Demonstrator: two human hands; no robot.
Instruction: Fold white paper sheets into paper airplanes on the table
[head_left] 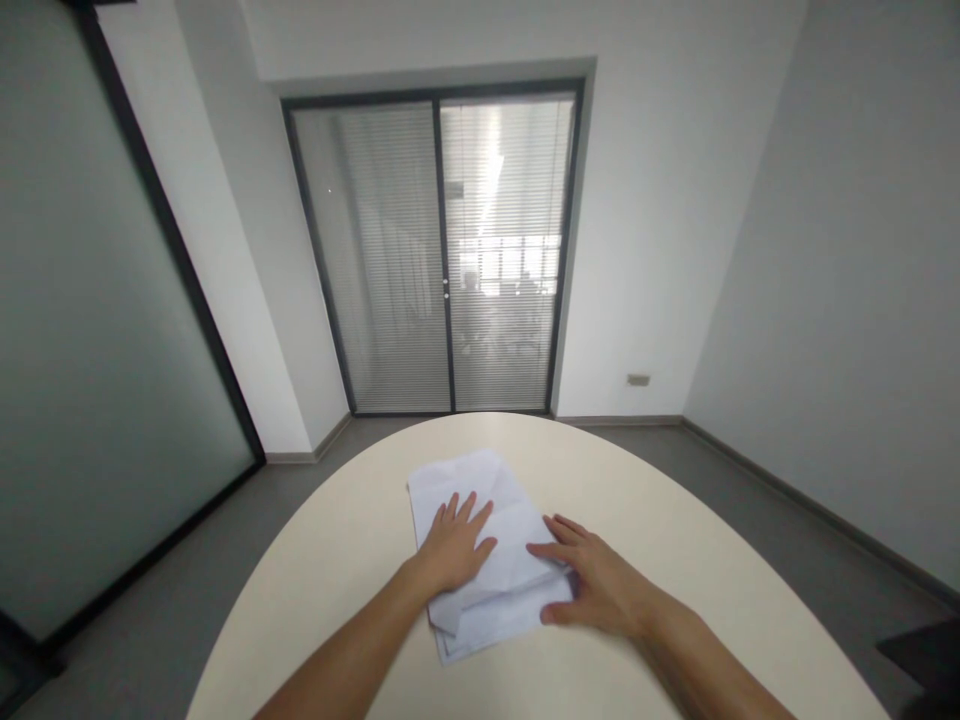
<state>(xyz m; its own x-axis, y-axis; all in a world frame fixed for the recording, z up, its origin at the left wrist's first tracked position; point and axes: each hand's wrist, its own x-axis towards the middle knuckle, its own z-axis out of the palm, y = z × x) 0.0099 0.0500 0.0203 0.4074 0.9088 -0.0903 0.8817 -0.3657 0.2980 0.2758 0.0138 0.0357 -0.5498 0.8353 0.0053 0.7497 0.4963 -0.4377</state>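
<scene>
White paper lies on the round table, partly folded, with creases and overlapping layers along its near side. My left hand rests flat on the paper's left half, fingers spread and pointing away from me. At the right edge is my right hand, its fingers apart and curved. The index fingertip touches the upper layer, while the thumb lies by the lower layer's right corner. Nothing is visibly pinched between thumb and fingers. The hands hide parts of the paper, so I cannot tell how many layers there are.
The cream round tabletop spreads around the paper. Beyond its far edge stands a glazed door with blinds. A frosted glass panel is on the left, and a dark object shows at the lower right.
</scene>
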